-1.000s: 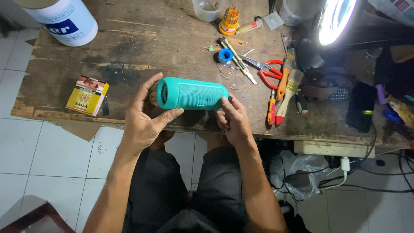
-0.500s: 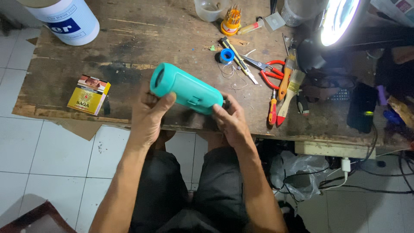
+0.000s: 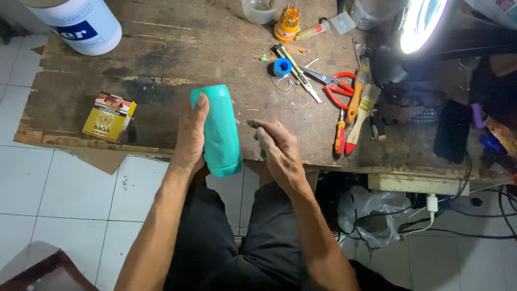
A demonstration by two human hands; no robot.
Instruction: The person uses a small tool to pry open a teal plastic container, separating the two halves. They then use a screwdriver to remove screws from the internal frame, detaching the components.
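Note:
A teal cylindrical speaker (image 3: 222, 134) lies lengthwise, pointing away from me, at the near edge of a worn wooden workbench (image 3: 161, 59). My left hand (image 3: 191, 134) grips it along its left side, thumb stretched up the body. My right hand (image 3: 277, 148) hovers just to the right of the speaker, apart from it, fingers loosely curled and holding nothing.
A yellow cigarette pack (image 3: 109, 116) lies at the left near edge. A big white tub (image 3: 81, 21) stands back left. Red-handled scissors (image 3: 334, 86), paint brushes (image 3: 362, 108), a screwdriver (image 3: 340, 134), a blue solder spool (image 3: 281, 67) and a bit holder (image 3: 286, 22) lie right of centre. A ring lamp (image 3: 420, 24) glows back right.
The speaker has been turned from lying crosswise between both hands to pointing away from me. My right hand has let go of it and my left hand alone holds it.

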